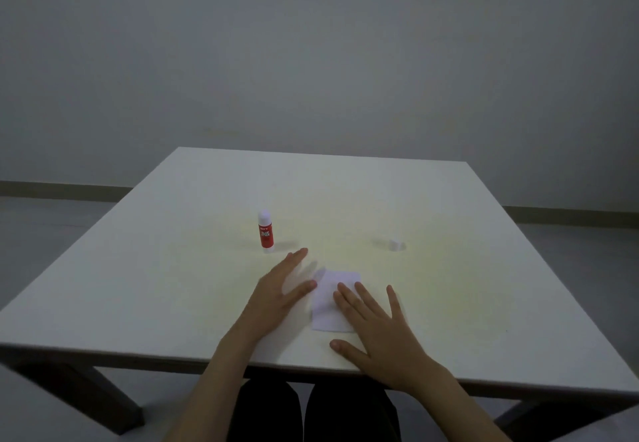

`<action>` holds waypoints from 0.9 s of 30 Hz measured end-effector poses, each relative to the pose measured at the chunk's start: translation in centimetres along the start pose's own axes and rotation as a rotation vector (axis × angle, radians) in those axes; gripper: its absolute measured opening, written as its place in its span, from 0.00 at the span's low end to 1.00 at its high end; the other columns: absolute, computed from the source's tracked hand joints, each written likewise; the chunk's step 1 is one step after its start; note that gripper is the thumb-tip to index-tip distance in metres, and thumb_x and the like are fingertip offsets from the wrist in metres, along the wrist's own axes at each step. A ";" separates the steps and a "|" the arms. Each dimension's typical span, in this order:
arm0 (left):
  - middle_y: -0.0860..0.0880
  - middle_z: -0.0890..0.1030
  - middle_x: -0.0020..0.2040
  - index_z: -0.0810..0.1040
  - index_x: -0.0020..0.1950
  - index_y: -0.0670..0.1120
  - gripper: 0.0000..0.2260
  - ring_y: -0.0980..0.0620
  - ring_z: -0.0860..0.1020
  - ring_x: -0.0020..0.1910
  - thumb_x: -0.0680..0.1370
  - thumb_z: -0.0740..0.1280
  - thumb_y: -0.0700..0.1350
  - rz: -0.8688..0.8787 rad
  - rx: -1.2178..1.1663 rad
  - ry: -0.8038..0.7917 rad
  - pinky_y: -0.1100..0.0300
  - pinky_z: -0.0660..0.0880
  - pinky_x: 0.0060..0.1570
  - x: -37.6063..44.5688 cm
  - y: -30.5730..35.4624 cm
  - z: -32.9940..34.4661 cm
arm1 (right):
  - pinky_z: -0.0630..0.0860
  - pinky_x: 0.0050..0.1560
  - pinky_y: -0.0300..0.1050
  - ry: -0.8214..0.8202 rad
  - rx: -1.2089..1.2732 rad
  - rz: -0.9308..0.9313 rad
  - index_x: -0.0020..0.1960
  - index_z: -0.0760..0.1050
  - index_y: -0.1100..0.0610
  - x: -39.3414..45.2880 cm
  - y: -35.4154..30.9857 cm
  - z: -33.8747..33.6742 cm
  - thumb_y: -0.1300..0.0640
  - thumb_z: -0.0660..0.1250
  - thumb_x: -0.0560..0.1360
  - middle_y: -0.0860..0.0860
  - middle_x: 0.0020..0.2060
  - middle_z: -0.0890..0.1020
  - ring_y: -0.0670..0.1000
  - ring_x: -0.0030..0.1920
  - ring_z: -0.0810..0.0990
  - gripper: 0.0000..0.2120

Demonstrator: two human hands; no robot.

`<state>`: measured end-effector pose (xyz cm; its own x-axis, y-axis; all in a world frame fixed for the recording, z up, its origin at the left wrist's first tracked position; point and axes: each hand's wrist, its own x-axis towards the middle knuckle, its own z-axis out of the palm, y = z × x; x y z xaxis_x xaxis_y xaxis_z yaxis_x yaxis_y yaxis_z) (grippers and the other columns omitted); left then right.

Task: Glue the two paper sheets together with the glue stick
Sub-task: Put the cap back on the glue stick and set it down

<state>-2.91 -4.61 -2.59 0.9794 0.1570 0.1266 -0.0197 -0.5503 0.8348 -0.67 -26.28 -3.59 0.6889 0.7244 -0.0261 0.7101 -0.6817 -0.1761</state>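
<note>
A small white paper (328, 306) lies flat near the table's front edge; I cannot tell whether it is one sheet or two stacked. My right hand (377, 331) rests flat with fingers spread, its fingertips on the paper's right part. My left hand (281, 289) lies open just left of the paper, the thumb tip at its left edge, slightly blurred. A red and white glue stick (266, 231) stands upright beyond my left hand, with nothing touching it. Its white cap (395, 244) sits apart on the table to the right.
The white table (173, 268) has dark legs and a front edge close to my body. A grey wall and floor lie behind it. My dark-clothed legs show under the table's front edge.
</note>
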 end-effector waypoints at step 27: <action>0.48 0.85 0.52 0.83 0.51 0.46 0.08 0.51 0.83 0.52 0.74 0.68 0.43 -0.016 -0.738 -0.013 0.65 0.80 0.43 4.4 8.6 -1.5 | 0.70 0.23 0.39 -0.176 1.961 0.297 0.45 0.82 0.60 5.9 -3.1 -7.3 0.34 0.56 0.73 0.56 0.33 0.83 0.49 0.25 0.76 0.30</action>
<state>0.89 -7.45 5.96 0.9830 0.1480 0.1085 -0.1304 0.1473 0.9805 2.28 -20.62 3.96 0.6279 0.7140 -0.3099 -0.5879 0.1741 -0.7900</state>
